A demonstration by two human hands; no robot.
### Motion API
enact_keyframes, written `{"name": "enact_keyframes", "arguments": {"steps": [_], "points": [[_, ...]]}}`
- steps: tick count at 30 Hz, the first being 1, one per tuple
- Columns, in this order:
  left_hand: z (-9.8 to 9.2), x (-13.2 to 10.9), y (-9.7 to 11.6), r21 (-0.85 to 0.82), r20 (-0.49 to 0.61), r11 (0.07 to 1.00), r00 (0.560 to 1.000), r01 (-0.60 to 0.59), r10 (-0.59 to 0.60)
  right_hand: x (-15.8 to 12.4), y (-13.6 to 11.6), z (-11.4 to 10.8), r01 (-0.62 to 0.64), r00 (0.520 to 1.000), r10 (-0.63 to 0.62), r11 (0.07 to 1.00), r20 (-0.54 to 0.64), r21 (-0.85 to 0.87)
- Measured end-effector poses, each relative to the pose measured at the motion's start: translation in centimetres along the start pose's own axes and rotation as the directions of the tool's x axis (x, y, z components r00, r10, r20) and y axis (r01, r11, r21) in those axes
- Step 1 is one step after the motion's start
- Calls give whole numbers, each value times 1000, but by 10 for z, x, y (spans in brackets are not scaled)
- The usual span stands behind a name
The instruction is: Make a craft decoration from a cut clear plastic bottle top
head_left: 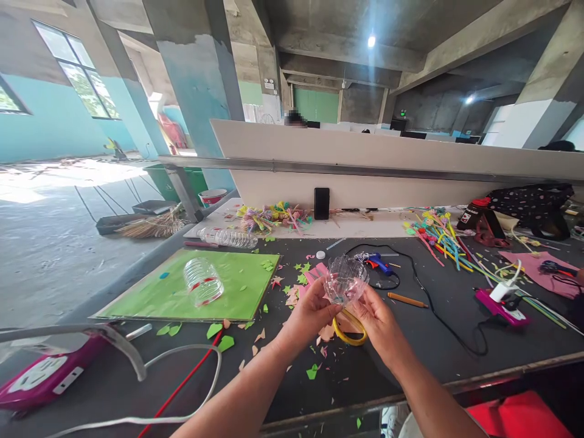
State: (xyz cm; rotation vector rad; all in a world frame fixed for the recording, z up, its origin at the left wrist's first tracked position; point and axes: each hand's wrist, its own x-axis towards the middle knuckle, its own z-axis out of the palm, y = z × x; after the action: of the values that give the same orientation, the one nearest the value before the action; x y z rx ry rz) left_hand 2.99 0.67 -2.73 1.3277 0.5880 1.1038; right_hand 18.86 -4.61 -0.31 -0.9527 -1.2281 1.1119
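Note:
Both my hands hold a clear plastic bottle-bottom piece [345,278] over the dark table [410,340]. My left hand [309,313] pinches its left edge with closed fingers. My right hand [376,319] grips its lower right side, fingers curled. Yellow-handled scissors [349,333] lie on the table just under my hands, partly hidden. Pink paper scraps [314,274] lie behind the piece.
A green sheet [173,292] carries a cut clear bottle section [203,281]; another clear bottle [228,237] lies behind it. A blue glue gun [378,262] with black cord, an orange pencil [407,300], coloured straws [440,240], a pink power strip [500,304], a black phone [322,203] and green scraps surround.

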Motion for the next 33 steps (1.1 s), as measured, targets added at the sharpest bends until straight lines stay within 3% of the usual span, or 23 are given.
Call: {"name": "enact_keyframes", "arguments": {"steps": [5, 12, 19, 26, 30, 33], "points": [[2, -1, 3, 125, -51, 992, 999, -10, 16, 0, 4, 1, -51, 999, 51, 998, 3, 20], [8, -4, 2, 166, -118, 986, 993, 7, 13, -9, -8, 15, -149, 981, 125, 976, 149, 159], [12, -7, -1, 251, -137, 968, 990, -1, 37, -8, 9, 21, -177, 982, 157, 962, 110, 206], [16, -9, 7, 277, -38, 961, 999, 7, 4, -5, 13, 20, -160, 987, 156, 944, 39, 289], [13, -9, 14, 397, -82, 915, 989, -78, 120, -1, 12, 13, -135, 987, 154, 950, -48, 280], [8, -10, 16, 452, -137, 876, 957, -170, 257, 1, 13, 10, -126, 983, 152, 966, -103, 224]]}}
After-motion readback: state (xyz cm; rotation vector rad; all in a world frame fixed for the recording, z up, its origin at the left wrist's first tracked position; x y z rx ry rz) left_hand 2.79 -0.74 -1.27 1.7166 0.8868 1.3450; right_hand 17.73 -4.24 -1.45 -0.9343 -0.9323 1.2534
